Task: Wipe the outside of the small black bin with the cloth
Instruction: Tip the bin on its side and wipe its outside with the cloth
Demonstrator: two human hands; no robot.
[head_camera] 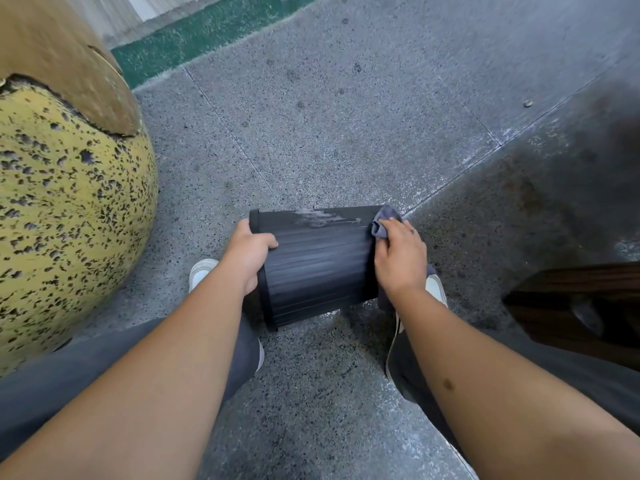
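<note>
The small black ribbed bin [315, 265] lies on its side above the floor, its rim to the left and its base to the right. My left hand [249, 254] grips the rim end, thumb over the ribbed wall. My right hand [401, 254] presses a grey cloth [384, 220] against the base end; part of the cloth hangs below my wrist. A pale smear of dirt [322, 216] marks the bin's upper far side.
A large yellow speckled round object [69, 209] with a brown top bulges at the left. Speckled grey floor tiles [329, 126] stretch ahead, with a green strip [207, 32] farther off. A dark brown object [581, 306] lies at the right. My white shoes [201, 271] flank the bin.
</note>
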